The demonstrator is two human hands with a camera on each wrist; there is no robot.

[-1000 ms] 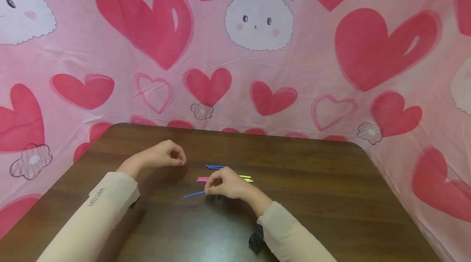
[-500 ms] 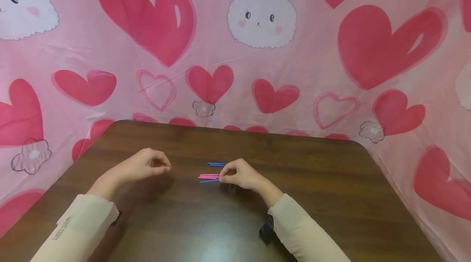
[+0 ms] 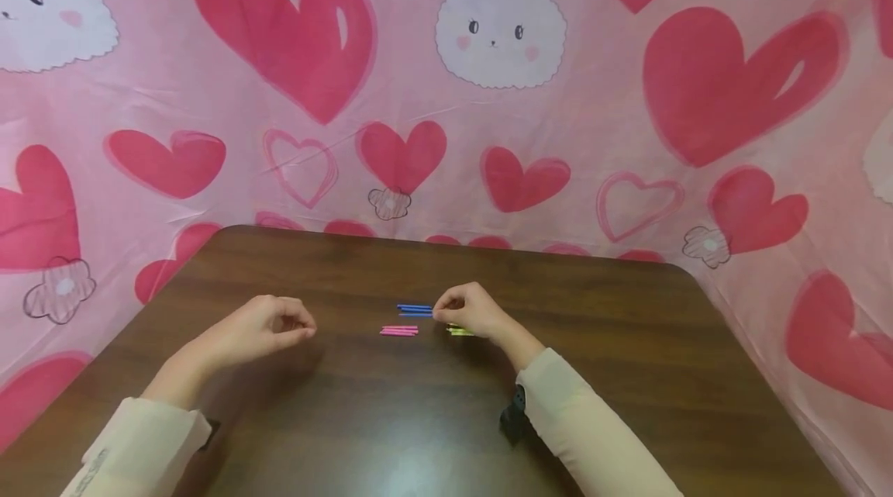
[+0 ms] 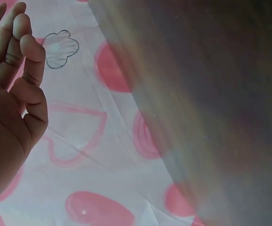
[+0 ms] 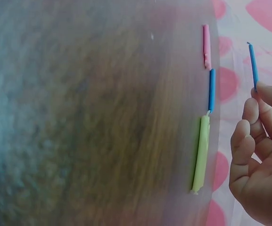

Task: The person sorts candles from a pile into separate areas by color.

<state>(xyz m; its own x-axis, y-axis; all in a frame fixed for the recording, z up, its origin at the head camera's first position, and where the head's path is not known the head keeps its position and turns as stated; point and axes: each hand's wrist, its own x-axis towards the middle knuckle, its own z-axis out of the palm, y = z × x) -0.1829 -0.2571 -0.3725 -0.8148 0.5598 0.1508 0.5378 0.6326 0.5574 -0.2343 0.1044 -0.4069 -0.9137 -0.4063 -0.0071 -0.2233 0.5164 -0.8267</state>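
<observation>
A brown table (image 3: 628, 373) is sitting against heart-print cloth (image 3: 279, 39). The right hand (image 3: 469, 310) is pinching a blue stick (image 5: 253, 63), seemingly aligning it beside the blue pair (image 3: 415, 310); the left hand (image 3: 268, 326) is resting nearby, loosely curled, holding nothing.

Left sleeve (image 3: 105, 458), lower left of head view: small dark print near cuff, too blurred and cut off to read.
Backdrop cloth (image 3: 593, 94), upper frame: hearts, bunnies, flowers only, no lettering.
Table (image 3: 628, 373), sticks (image 3: 399, 330), center: no marks or nos.
Wrist views: no legible txt.
</observation>
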